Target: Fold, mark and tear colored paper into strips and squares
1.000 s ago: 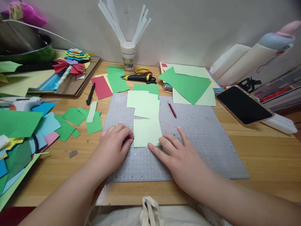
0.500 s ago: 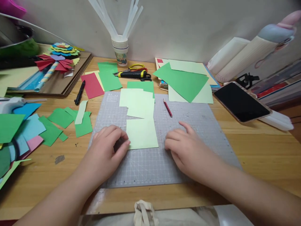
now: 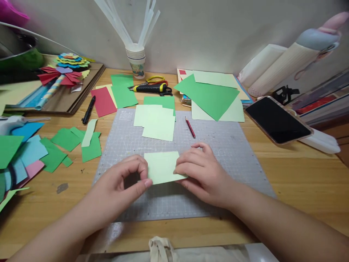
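Head view, lower middle of the frame: both hands meet on a small pale green paper (image 3: pixel 160 169) lying low over a grey cutting mat (image 3: pixel 231 153). The left hand (image 3: pixel 120 185) pinches the paper's lower left corner between thumb and forefinger, with the other fingers curled under the palm and mostly hidden. The right hand (image 3: pixel 203 174) has its fingers bent and pressed together over the paper's right edge. They cover that edge, and its thumb is out of sight beneath them. Whether the paper is folded or lies flat is hard to make out.

Above it on the mat lie more pale green sheets (image 3: pixel 155 122), overlapping so their full outlines are hidden, and just to their right a red pencil (image 3: pixel 190 127). At the upper middle a paper cup (image 3: pixel 135 62) holds clear sticks that the top edge cuts off. A phone (image 3: pixel 276 120) leans at the right with a dark screen. Coloured paper scraps (image 3: pixel 71 140) spread to the left, the farthest cut by the frame edge. Both forearms run out of the bottom of the frame.
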